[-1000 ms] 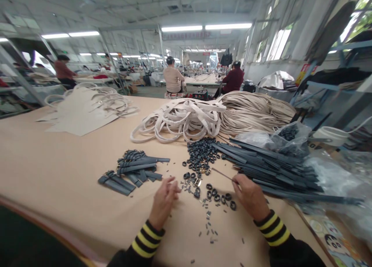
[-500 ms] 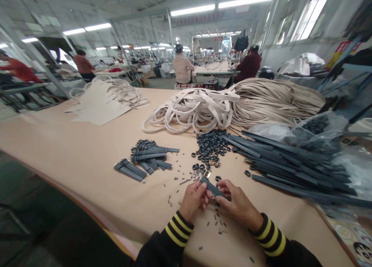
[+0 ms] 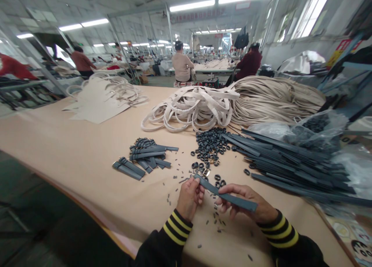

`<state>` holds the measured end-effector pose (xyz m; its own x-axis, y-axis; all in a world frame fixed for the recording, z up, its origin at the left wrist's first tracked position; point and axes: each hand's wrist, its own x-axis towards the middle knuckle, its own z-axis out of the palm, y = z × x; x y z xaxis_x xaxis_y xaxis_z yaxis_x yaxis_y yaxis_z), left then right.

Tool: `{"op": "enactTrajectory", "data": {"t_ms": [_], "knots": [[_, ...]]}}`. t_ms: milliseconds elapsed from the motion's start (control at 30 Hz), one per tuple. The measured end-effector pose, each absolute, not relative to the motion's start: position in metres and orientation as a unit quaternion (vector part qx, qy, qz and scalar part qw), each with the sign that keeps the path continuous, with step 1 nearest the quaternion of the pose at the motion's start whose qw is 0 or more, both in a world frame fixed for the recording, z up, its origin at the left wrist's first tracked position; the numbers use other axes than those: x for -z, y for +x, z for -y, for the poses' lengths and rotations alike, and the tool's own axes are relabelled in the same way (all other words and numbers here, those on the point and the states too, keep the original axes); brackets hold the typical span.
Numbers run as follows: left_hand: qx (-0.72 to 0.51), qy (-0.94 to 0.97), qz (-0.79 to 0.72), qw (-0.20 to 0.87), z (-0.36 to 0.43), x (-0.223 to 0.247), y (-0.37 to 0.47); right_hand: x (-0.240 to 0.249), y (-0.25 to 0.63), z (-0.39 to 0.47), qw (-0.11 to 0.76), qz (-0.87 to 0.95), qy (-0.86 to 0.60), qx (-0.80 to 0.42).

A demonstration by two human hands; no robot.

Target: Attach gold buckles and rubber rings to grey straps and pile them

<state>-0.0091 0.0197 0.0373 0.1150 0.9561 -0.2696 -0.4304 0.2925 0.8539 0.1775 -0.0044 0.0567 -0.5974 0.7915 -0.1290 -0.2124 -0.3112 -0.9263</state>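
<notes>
Hands are busy with one dark strap (image 3: 225, 195): the left hand (image 3: 189, 197) pinches its far end with closed fingers, and the right hand (image 3: 247, 205) is curled around its middle, holding it just above the table (image 3: 72, 158). It looks like the step of fitting a small part onto the strap's tip, so the next move needs a steady pinch and one of the little black rings (image 3: 210, 145) lying close by. Whether a ring or tiny piece already sits under the left fingers is maybe hidden, and the strap's near end is tucked behind the right wrist.
</notes>
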Motion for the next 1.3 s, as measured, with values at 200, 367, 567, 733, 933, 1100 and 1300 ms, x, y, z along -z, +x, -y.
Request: {"op": "enactTrajectory", "data": {"t_ms": [200, 367, 567, 733, 933, 1100, 1300], "knots": [[-0.45, 0.361, -0.378, 0.724, -0.018, -0.031, -0.011, -0.063, 0.178, 0.002, 0.488, 0.544, -0.334, -0.596], [-0.431, 0.403, -0.376, 0.714, -0.016, -0.032, -0.009, -0.067, 0.18, 0.004, 0.47, 0.473, -0.376, -0.643], [-0.444, 0.379, -0.391, 0.712, -0.018, -0.035, -0.006, -0.039, 0.165, 0.006, 0.244, 0.573, -0.395, -0.675], [-0.434, 0.394, -0.411, 0.698, -0.018, -0.033, -0.007, -0.038, 0.163, 0.006, 0.232, 0.589, -0.394, -0.667], [-0.434, 0.381, -0.42, 0.7, -0.017, -0.034, -0.007, -0.039, 0.164, 0.005, 0.255, 0.572, -0.386, -0.678], [-0.411, 0.395, -0.438, 0.695, -0.016, -0.032, -0.006, -0.037, 0.156, 0.008, 0.31, 0.462, -0.376, -0.741], [-0.398, 0.423, -0.444, 0.682, -0.016, -0.028, -0.002, -0.038, 0.148, 0.007, 0.365, 0.443, -0.386, -0.722]]}}
